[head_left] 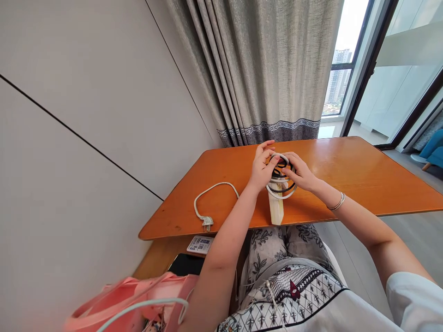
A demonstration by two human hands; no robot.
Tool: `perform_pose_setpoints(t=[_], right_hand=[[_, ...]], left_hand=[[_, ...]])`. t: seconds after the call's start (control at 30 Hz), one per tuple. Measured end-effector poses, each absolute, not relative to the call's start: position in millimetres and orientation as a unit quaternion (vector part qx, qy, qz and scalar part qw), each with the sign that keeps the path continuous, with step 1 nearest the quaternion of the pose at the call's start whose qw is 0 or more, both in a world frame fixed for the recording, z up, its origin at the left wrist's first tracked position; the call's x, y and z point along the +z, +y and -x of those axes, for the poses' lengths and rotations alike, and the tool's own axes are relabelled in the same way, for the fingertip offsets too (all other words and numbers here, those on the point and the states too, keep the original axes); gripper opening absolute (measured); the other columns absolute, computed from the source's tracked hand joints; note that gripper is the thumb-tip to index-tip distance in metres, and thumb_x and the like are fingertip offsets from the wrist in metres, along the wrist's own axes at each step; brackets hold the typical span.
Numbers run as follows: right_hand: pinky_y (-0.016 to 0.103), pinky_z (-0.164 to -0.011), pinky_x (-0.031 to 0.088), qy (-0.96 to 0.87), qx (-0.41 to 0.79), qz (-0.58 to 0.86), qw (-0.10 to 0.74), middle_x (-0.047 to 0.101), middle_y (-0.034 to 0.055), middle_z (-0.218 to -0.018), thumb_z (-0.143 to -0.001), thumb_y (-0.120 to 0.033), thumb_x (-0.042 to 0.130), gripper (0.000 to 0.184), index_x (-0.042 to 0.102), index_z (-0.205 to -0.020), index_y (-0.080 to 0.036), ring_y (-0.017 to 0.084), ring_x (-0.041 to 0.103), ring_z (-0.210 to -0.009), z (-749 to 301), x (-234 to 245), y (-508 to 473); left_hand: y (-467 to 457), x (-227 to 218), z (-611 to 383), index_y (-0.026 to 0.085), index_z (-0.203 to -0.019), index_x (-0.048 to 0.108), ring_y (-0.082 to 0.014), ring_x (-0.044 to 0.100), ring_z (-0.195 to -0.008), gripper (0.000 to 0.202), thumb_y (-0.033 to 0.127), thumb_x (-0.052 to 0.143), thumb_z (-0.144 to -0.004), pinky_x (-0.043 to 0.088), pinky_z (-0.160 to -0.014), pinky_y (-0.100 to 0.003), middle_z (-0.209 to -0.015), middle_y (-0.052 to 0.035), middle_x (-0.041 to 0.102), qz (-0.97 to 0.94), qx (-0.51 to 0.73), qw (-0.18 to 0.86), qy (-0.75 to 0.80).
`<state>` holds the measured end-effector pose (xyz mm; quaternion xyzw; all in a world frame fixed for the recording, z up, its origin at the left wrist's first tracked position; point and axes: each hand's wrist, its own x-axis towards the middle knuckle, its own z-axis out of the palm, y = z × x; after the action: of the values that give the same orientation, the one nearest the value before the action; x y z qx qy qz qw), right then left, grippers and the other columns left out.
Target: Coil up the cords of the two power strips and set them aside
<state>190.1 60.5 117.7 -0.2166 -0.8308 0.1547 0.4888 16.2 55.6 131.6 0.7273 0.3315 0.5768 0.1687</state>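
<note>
Over the wooden table, a loose coil of black and white cables (pixel 290 191) is held up between my two hands. My left hand (pixel 262 167) grips its left side with thumb and finger, the other fingers raised. On the opposite side, my right hand (pixel 300 173) has its fingers and thumb closed around the loops. Directly below the coil is a long white block, seemingly a power strip (pixel 276 211), near the table's front edge; its far end is hidden by the loops. A white cord (pixel 215 186) curves left across the tabletop to a plug (pixel 207 222).
The orange-brown table (pixel 346 180) stands by a pale wall (pixel 86 92) and a grey curtain (pixel 277 69). Below its left edge are a white labelled box (pixel 200 244), a black flat object (pixel 187 264) and a pink bag (pixel 166 293). Glass doors stand at the right.
</note>
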Motion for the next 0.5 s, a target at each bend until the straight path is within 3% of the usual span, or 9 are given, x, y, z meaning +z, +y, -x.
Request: perform_pose_setpoints(t=[0.13,0.27,0.37,0.5], right_hand=[[0.035,-0.078,0.045,-0.844,0.099,0.293,0.438,0.06,0.0075,-0.091,-0.099,-0.049,0.047,0.031,0.059,-0.093,-0.021,0.021,0.054,-0.082,-191,130,61],[0.031,-0.07,0.04,-0.824,0.121,0.319,0.453,0.053,0.0029,-0.076,-0.102,-0.052,0.038,0.042,0.05,-0.075,-0.022,0.018,0.05,-0.073,-188,138,61],[0.031,-0.07,0.039,-0.789,0.152,0.349,0.481,0.053,0.0021,-0.072,-0.099,-0.061,0.038,0.049,0.051,-0.072,-0.022,0.017,0.051,-0.072,-186,137,62],[0.031,-0.074,0.043,-0.752,0.188,0.37,0.512,0.062,0.0043,-0.079,-0.096,-0.068,0.04,0.054,0.062,-0.079,-0.021,0.019,0.055,-0.077,-188,133,66]], left_hand=[[56,134,-16,0.02,-0.087,0.065,-0.0272,0.054,-0.129,0.047,0.064,0.052,-0.092,0.044,-0.111,-0.045,-0.131,-0.0141,0.058,-0.751,0.536,0.153,0.354],[57,128,-11,0.023,-0.111,0.058,-0.0242,0.061,-0.122,0.053,0.071,0.052,-0.089,0.054,-0.099,-0.039,-0.145,-0.0134,0.05,-0.723,0.549,0.254,0.334],[52,122,0,0.026,-0.129,0.05,-0.0279,0.059,-0.128,0.077,0.077,0.066,-0.074,0.051,-0.106,-0.042,-0.158,-0.0161,0.037,-0.752,0.518,0.283,0.292],[43,117,9,0.023,-0.149,0.038,-0.0367,0.038,-0.148,0.121,0.073,0.085,-0.05,0.037,-0.12,-0.049,-0.163,-0.0215,0.029,-0.806,0.449,0.265,0.279]])
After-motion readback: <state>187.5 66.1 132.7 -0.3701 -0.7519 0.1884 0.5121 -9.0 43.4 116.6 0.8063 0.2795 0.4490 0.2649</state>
